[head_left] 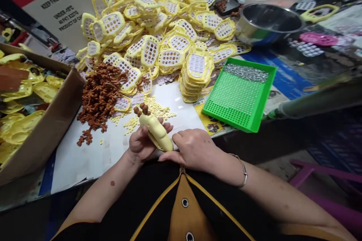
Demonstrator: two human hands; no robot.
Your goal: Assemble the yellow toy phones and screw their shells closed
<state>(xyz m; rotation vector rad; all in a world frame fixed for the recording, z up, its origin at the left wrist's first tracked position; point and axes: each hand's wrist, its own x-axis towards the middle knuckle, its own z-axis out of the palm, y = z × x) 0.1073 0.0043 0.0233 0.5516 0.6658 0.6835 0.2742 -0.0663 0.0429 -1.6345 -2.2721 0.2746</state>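
My left hand (141,143) is wrapped round a pale yellow plastic toy shell (156,131) with small brown rubber nubs (142,110) sticking out of its far end. My right hand (194,148) rests curled beside the shell's near end, fingertips touching it; a thin bangle sits on that wrist. Both hands hover over a white sheet (85,154) at the table's near edge. Small yellow round buttons (152,111) lie scattered on the sheet just beyond the hands. A heap of brown rubber pieces (98,96) lies to the left of them.
A big pile of yellow keypad shells (158,26) fills the back of the table. A green perforated tray (240,94) holding silvery bits sits right. A steel bowl (268,22) stands behind it. A cardboard box (42,120) of yellow shells stands left.
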